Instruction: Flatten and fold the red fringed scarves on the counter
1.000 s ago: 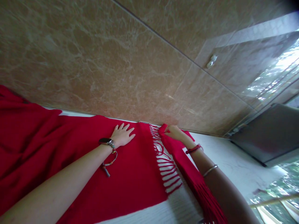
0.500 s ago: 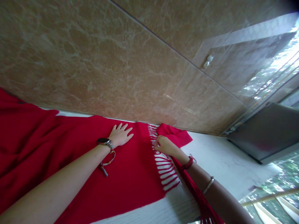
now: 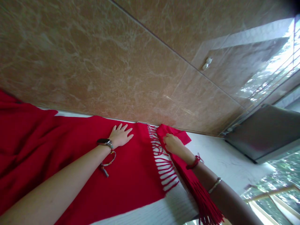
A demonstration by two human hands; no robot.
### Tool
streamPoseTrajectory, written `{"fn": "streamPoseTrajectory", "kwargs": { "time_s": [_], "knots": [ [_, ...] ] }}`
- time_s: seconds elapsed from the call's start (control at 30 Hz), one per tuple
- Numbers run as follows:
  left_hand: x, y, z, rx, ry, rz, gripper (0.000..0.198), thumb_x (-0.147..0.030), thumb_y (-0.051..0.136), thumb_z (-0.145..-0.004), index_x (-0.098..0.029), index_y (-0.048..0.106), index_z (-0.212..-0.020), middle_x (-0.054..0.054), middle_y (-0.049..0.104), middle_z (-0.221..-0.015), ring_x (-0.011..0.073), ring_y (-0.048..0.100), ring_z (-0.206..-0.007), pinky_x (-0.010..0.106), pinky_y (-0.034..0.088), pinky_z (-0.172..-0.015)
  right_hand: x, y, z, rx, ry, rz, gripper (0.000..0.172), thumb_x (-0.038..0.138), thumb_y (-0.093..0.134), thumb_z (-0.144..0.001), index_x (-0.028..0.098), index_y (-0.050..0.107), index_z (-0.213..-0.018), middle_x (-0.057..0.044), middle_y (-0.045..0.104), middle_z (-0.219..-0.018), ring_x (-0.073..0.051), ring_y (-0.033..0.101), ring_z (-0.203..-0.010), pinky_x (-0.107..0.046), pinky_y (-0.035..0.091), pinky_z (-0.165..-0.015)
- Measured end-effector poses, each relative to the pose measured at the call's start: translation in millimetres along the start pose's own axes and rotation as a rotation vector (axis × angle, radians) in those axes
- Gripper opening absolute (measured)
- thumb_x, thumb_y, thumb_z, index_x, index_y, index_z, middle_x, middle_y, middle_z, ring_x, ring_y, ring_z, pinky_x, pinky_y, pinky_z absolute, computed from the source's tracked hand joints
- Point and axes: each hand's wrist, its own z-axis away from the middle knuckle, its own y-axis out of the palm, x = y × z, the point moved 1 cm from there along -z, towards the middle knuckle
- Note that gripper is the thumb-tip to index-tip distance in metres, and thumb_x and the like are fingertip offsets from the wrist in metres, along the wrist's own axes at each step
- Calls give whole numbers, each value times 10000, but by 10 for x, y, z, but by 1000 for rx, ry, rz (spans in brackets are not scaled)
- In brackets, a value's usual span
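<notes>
A red scarf [image 3: 138, 175] with a fringe [image 3: 164, 168] along its right end is spread over a white surface. My left hand [image 3: 120, 136] lies flat on it, fingers spread, with a dark watch and a beaded bracelet at the wrist. Just right of the fringe, my right hand [image 3: 174, 144] has its fingers curled closed. Whatever they may pinch is hidden. Beneath and beside that hand is a second red cloth [image 3: 184, 136], folded, its long tassels [image 3: 207, 203] hanging over the front edge. Some fringe strands near the right hand are tangled; lower ones lie straight.
A brown marbled tile wall [image 3: 93, 62] rises right behind the scarf. On the right, a dark grey box-like object [image 3: 264, 131] stands on the white surface [image 3: 211, 153]. Wooden bars [image 3: 272, 193] and greenery show beyond the edge. Bunched red fabric [image 3: 21, 134] fills the left.
My right hand has moved a little to the right, off the fringe and over the folded red cloth. My left hand stays flat in place. The view has shifted slightly.
</notes>
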Motion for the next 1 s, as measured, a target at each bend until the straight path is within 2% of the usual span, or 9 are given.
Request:
{"fn": "streamPoseTrajectory", "kwargs": {
  "time_s": [0.13,0.23,0.33,0.47,0.63,0.77,0.9,1.0],
  "knots": [
    [3,-2,-3,-3,2,-2,517,-496,266,-868,-283,363,-1329,55,289,-1429,310,220,-1304,483,178,-1017,-140,-37,62,-50,-59,-66,290,31,411,-735,128,631,-897,-130,575,-978,-193,550,-864,-265,409,-690],
    [12,10,-11,-8,2,-3,518,-500,264,-867,-286,362,-1329,51,293,-1427,306,222,-1303,480,178,-1017,-28,-10,64,-61,-136,-132,249,116,441,-776,151,627,-936,-88,571,-995,-153,536,-881,-230,399,-751],
    [21,24,-19,-14,2,-4,521,-496,262,-867,-277,370,-1327,57,298,-1424,309,220,-1303,478,175,-1017,161,67,10,-44,-161,-115,207,209,486,-780,132,633,-904,-99,580,-992,-160,535,-881,-223,395,-760],
    [26,23,-17,-20,4,-6,517,-502,255,-864,-291,377,-1320,46,306,-1421,301,232,-1300,475,181,-1014,256,146,-64,-35,-127,-80,198,116,488,-728,106,641,-854,-134,593,-971,-185,545,-872,-237,396,-721],
    [23,14,-10,-14,10,-7,522,-503,260,-864,-285,369,-1326,54,298,-1425,307,222,-1303,474,179,-1016,79,105,-32,-46,-104,-61,234,63,446,-720,112,652,-820,-123,597,-923,-206,541,-891,-264,388,-731],
    [20,12,-10,-13,13,-11,524,-499,258,-868,-276,365,-1330,68,297,-1424,311,224,-1301,473,181,-1016,9,57,62,-86,-111,-121,242,95,470,-731,150,644,-889,-84,575,-971,-182,524,-922,-249,377,-767],
    [15,4,-7,-3,2,-22,526,-505,247,-868,-287,353,-1334,50,279,-1433,299,222,-1305,468,177,-1020,108,112,87,-64,-110,-138,206,207,498,-761,134,646,-884,-96,566,-970,-175,523,-866,-250,381,-745],
    [12,-8,-2,0,-4,-14,526,-505,253,-867,-284,356,-1333,46,274,-1434,296,220,-1307,467,176,-1022,164,161,49,-58,-71,-101,198,142,475,-748,115,644,-848,-116,565,-975,-183,515,-869,-251,375,-727]
  ]
}}
